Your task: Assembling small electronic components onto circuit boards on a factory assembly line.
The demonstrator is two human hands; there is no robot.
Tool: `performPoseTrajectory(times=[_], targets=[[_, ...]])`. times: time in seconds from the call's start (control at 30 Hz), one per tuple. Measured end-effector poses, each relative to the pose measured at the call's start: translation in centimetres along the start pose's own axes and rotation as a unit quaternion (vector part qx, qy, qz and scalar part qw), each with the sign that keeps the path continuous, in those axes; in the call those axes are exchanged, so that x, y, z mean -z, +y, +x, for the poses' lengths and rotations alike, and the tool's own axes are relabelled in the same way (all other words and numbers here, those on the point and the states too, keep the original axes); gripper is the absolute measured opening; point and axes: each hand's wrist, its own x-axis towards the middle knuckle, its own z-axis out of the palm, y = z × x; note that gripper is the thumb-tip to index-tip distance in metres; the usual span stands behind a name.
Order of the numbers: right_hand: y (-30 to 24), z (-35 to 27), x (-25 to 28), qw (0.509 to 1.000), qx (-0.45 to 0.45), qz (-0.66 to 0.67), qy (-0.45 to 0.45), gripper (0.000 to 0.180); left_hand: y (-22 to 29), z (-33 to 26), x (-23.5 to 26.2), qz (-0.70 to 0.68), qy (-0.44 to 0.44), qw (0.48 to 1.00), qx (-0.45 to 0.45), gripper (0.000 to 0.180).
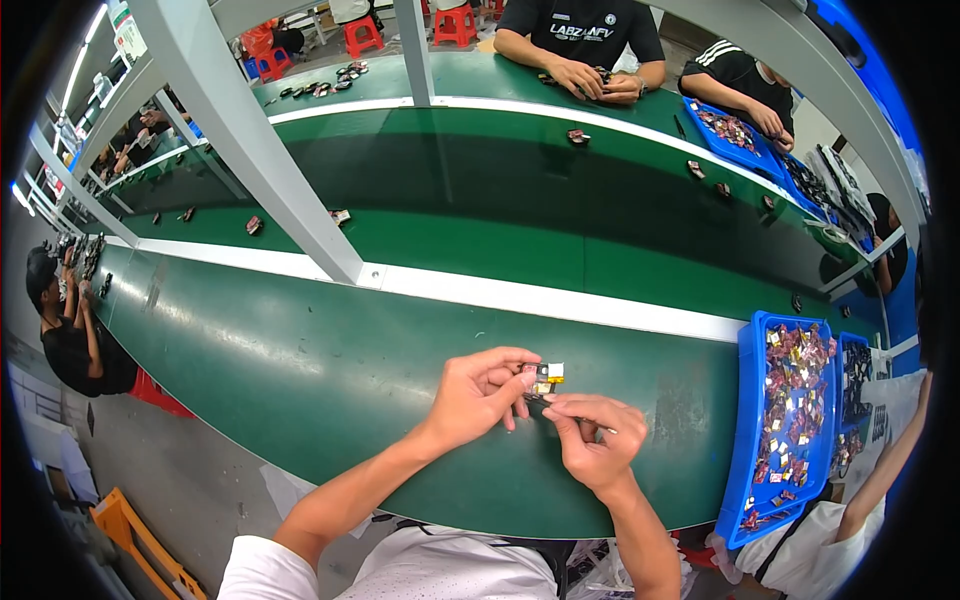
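Over the green table (330, 370), my left hand (472, 396) pinches a small electronic assembly (541, 376) between thumb and fingers. The piece has a reddish part, a black part, and a white and yellow tab sticking out to the right. My right hand (603, 436) is closed just to the right, its thumb and forefinger pinching a thin dark tool (611, 430). The tool's tip meets the lower edge of the assembly, and most of its length is covered by my fingers, so its exact kind is unclear.
At my right stands a blue tray (747, 430) full of small reddish and white parts. Beyond a white rail (560, 302) runs a green conveyor belt (480, 258) carrying scattered assemblies. A grey post (290, 140) rises ahead on the left. Other people work across the belt and on both sides.
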Motion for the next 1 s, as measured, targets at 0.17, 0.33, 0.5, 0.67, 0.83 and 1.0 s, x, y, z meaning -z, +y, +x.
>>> performPoseTrajectory(times=[0.17,0.33,0.5,0.67,0.83,1.0], targets=[[0.2,0.0,-0.1,0.997,0.059,-0.048,-0.009,0.014,0.0,-0.2,-0.3,0.024,0.017,1.0,-0.001,0.025],[0.0,0.0,0.2,0.993,0.07,-0.088,-0.023,0.021,0.0,-0.3,-0.7,0.062,0.028,0.998,-0.013,0.024],[0.1,0.0,0.2,0.988,0.099,-0.115,-0.027,0.016,-0.2,-0.3,-0.9,0.094,0.041,0.994,-0.027,0.022],[0.2,-0.2,0.1,0.99,0.091,-0.101,-0.027,0.016,-0.4,-0.5,-1.1,0.098,0.048,0.994,-0.029,0.022],[0.1,-0.2,0.0,0.994,0.063,-0.085,-0.027,0.015,-0.6,-0.3,-0.6,0.043,0.04,0.998,-0.003,0.025],[0.2,-0.1,-0.1,0.994,0.071,-0.086,-0.019,0.014,-0.4,-0.1,-0.2,0.026,0.014,1.0,0.004,0.025]])
